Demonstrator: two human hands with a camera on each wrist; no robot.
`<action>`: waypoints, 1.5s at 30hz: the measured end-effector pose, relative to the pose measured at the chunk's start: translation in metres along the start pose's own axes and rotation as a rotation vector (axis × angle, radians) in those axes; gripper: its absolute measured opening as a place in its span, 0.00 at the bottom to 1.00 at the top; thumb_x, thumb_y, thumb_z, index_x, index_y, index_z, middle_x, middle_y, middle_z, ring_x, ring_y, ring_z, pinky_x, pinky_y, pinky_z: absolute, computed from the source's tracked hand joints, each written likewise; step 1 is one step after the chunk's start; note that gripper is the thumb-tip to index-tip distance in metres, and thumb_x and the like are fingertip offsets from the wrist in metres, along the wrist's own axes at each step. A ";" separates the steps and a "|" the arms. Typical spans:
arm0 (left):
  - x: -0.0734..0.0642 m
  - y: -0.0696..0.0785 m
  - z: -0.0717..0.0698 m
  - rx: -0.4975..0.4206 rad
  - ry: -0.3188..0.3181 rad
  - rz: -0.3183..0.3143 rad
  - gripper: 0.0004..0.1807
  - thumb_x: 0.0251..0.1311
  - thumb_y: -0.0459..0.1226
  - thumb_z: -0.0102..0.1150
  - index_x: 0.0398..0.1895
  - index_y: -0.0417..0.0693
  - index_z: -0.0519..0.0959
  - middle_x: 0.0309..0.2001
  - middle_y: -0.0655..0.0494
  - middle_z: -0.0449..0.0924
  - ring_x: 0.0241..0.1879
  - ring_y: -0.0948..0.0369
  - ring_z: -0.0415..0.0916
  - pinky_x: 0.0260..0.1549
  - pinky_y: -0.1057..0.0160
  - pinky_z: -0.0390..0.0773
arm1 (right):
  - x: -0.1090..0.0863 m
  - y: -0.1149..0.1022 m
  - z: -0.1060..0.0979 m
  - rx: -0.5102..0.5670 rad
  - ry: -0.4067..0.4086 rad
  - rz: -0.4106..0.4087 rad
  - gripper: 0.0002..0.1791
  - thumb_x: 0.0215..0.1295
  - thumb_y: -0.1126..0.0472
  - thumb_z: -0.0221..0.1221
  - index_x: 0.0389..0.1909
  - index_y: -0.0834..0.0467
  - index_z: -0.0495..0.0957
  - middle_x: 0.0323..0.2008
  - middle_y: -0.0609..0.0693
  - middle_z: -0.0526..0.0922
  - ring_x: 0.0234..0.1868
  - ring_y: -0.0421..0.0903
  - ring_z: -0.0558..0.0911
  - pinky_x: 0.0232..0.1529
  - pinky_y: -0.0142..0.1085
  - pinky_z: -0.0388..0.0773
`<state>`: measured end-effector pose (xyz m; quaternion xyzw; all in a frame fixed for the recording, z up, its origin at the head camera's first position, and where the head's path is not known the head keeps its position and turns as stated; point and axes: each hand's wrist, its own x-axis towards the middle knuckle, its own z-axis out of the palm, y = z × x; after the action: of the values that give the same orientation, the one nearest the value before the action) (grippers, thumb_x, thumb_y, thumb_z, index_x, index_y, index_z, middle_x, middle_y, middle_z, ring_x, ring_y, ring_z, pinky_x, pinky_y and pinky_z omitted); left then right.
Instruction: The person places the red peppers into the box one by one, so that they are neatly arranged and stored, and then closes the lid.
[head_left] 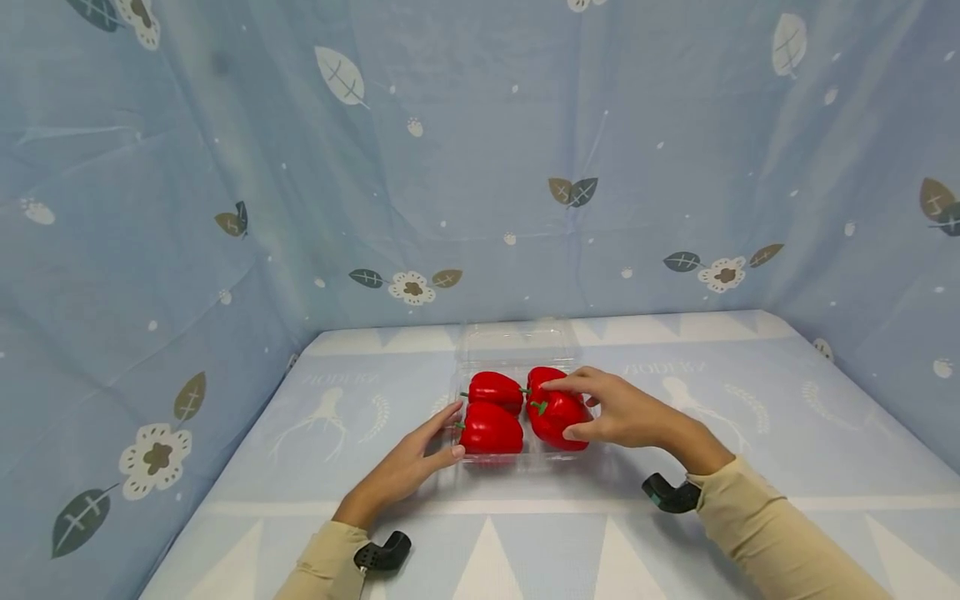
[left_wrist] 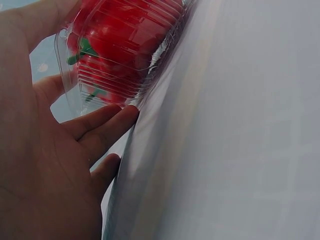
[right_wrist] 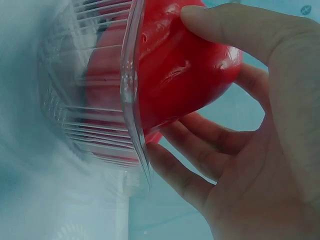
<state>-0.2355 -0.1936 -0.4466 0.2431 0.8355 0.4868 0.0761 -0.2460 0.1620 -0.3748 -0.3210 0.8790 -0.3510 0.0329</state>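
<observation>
A clear plastic clamshell box (head_left: 489, 459) holds several red bell peppers with green stems. Two of them, a front-left pepper (head_left: 491, 431) and a back-left pepper (head_left: 497, 388), lie on their sides. At the right, my right hand (head_left: 630, 410) grips a bell pepper (head_left: 558, 422), thumb (right_wrist: 200, 22) on one side and fingers on the other; this pepper stands partly above the rim. Behind it another pepper (head_left: 542, 377) is partly covered by my fingers. My left hand (head_left: 401, 471) touches the box's left side with extended fingers, thumb at the front corner.
The box's transparent lid (head_left: 517, 340) is raised open at the back, near the table's far edge. Patterned blue cloth (head_left: 480, 150) hangs behind and at both sides of the table (head_left: 300, 467). Each wrist wears a black camera mount (head_left: 384, 552).
</observation>
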 end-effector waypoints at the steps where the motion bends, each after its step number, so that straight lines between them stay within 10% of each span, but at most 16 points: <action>1: 0.000 0.001 0.000 -0.001 -0.001 0.001 0.39 0.70 0.49 0.58 0.80 0.64 0.54 0.74 0.53 0.62 0.70 0.52 0.64 0.66 0.38 0.61 | 0.000 0.000 0.000 -0.013 -0.005 -0.006 0.34 0.58 0.58 0.71 0.67 0.46 0.75 0.54 0.47 0.74 0.52 0.48 0.75 0.44 0.40 0.81; 20: 0.000 0.006 -0.001 -0.001 0.007 -0.018 0.38 0.70 0.49 0.58 0.80 0.64 0.55 0.74 0.52 0.62 0.70 0.51 0.63 0.66 0.35 0.60 | 0.003 -0.009 0.003 -0.178 -0.074 -0.042 0.25 0.66 0.56 0.62 0.65 0.47 0.78 0.52 0.48 0.73 0.42 0.47 0.74 0.36 0.38 0.75; 30: 0.001 0.003 0.000 0.024 0.008 -0.035 0.40 0.69 0.53 0.58 0.80 0.66 0.54 0.74 0.54 0.63 0.70 0.53 0.65 0.66 0.35 0.60 | 0.006 -0.005 0.004 -0.175 -0.056 -0.026 0.26 0.61 0.55 0.68 0.62 0.51 0.80 0.53 0.48 0.77 0.52 0.47 0.75 0.51 0.51 0.79; 45: 0.001 0.002 -0.001 0.024 0.004 -0.028 0.39 0.69 0.53 0.58 0.80 0.67 0.54 0.74 0.56 0.62 0.69 0.55 0.65 0.66 0.36 0.61 | 0.012 -0.002 -0.001 -0.145 -0.010 -0.022 0.26 0.63 0.50 0.67 0.60 0.55 0.81 0.46 0.48 0.77 0.45 0.47 0.77 0.42 0.38 0.80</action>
<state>-0.2360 -0.1930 -0.4447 0.2314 0.8446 0.4764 0.0782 -0.2549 0.1546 -0.3703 -0.3337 0.8985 -0.2851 0.0103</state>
